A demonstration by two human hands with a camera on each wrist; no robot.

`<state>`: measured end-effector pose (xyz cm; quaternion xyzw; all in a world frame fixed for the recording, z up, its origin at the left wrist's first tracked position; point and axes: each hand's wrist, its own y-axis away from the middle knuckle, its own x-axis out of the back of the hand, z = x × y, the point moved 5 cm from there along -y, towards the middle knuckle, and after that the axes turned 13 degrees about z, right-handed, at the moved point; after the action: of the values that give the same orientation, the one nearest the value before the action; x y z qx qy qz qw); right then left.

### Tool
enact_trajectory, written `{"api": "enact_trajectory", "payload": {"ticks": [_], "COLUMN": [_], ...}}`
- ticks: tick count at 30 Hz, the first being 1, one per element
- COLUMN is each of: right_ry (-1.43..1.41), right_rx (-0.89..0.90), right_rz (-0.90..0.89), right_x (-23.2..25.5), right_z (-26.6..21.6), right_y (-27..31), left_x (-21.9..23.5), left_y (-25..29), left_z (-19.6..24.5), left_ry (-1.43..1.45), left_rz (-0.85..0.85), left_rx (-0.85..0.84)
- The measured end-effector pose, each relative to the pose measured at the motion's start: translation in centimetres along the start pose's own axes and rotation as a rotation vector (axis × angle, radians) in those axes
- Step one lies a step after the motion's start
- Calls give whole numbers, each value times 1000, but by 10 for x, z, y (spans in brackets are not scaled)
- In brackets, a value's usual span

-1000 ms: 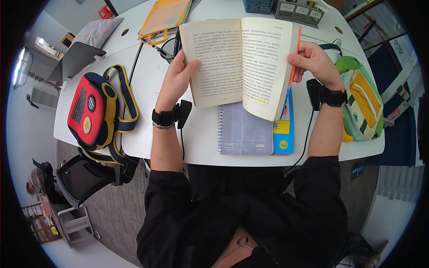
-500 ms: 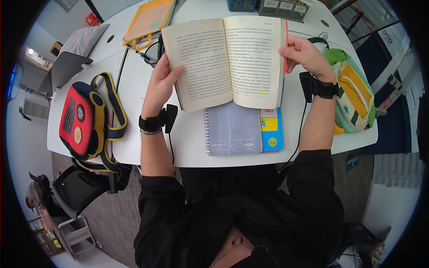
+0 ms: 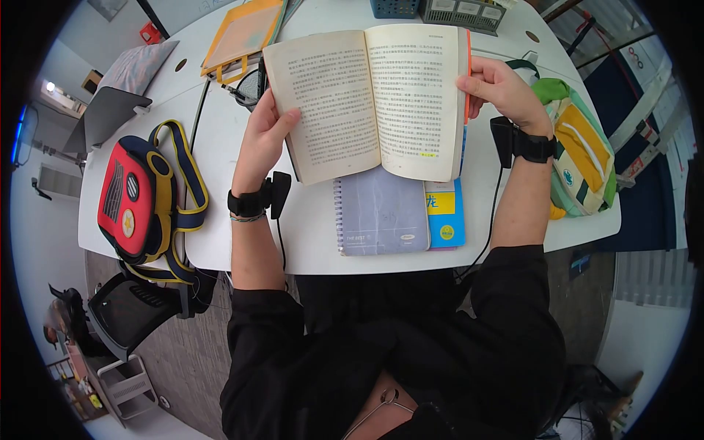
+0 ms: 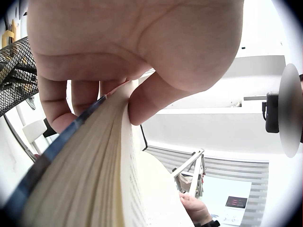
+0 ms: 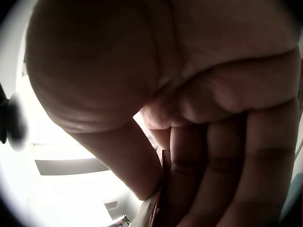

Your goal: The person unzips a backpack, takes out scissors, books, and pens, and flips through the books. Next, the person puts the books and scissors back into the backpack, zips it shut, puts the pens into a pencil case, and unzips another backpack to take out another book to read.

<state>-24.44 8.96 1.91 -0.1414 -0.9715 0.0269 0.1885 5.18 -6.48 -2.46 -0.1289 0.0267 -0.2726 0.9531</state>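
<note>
An open book point(image 3: 326, 110) with printed pages is held up over the table, its right page marked by a small yellow highlight near the bottom. My left hand point(image 3: 265, 132) grips its left edge, thumb on the page and fingers behind the cover. In the left wrist view the left thumb point(image 4: 149, 97) presses the pages and a thick stack of paper shows edge-on. At the right edge, my right hand point(image 3: 506, 89) pinches the book between thumb and fingers. The right wrist view shows that thumb point(image 5: 128, 161) against the book's edge, with most of the book out of frame.
Below the book lie a grey-purple spiral notebook point(image 3: 383, 220) and a blue-yellow book point(image 3: 446, 220) on the white table point(image 3: 308, 235). A red backpack point(image 3: 136, 194) stands left, a green-yellow bag point(image 3: 583, 158) right. Behind are a black mesh holder point(image 3: 249, 89), an orange folder point(image 3: 242, 37) and baskets point(image 3: 462, 15).
Over the past second the book has opened flatter, its right page turning more toward the head camera. The head view has shifted slightly. Both hands keep their hold, nearly still over the last half second.
</note>
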Motion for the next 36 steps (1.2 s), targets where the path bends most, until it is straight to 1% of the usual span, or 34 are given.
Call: {"api": "enact_trajectory", "payload": {"ticks": [4,6,8,9,11,13,15,17,19,21,22,24,25,27,31,34,36], "right_ry": [-24,-132,-183,-232,-240,-185,-175,-97,-92,-31,-17,-19,-20,-13,-2,-9,-17], "right_rx": [39,114,128,141,160,170,184,169,161,118,117,106,93,84,57,60,61], "right_rz": [-32,-37,-64,-90,-91,-71,-71,-23,-14,-5,-6,-7,-8,-8,-8,-22,-20], "right_x": [-10,-28,-50,-61,-72,-74,-69,-57,-45,-35,-31,-27,-26,-26,-27,-25,-26], "right_z": [-6,-19,-18,-19,-26,-33,-34,-34,-32,-27,-25,-23,-22,-21,-21,-18,-20], "right_y": [-2,-2,-7,-9,-9,-8,-5,-2,0,1,2,3,3,2,2,1,2], "left_x": [0,-3,-1,0,1,4,5,2,2,5,6,7,3,-8,-5,-4,0], "left_y": [0,1,3,3,2,0,0,-1,-1,-2,-3,-3,-1,4,1,1,1], "left_z": [1,4,2,1,-4,-7,-9,-6,-5,-10,-10,-13,-8,10,4,1,-1], "left_ry": [0,2,9,5,83,79,76,-211,-209,35,35,128,129,-66,-19,9,-71], "left_rz": [22,41,127,127,79,70,64,93,99,103,103,112,111,85,50,70,124], "left_rx": [21,24,135,135,177,187,198,42,26,152,151,176,176,34,30,76,58]}}
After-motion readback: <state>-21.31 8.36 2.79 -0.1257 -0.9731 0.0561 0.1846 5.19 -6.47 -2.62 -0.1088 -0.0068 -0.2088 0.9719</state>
